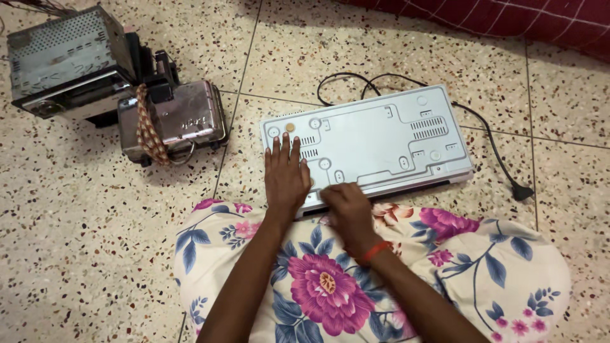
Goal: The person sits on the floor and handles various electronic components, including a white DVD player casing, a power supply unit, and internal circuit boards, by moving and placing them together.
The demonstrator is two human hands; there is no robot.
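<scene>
A flat silver-grey electronic player (375, 136) lies upside down on the floor in front of my lap, its metal underside with vents and screw holes facing up. My left hand (285, 173) rests flat on its near-left corner, fingers together and stretched out. My right hand (346, 209) is curled at the near front edge of the device; whether it holds something small is hidden. A red band circles my right wrist.
A black power cord (495, 152) runs from the device's back to a plug at the right. At the left stand a metal car-stereo chassis (63, 60) and a shiny metal appliance (181, 117) with a braided cord. A red checked cloth (508, 16) lies at the top.
</scene>
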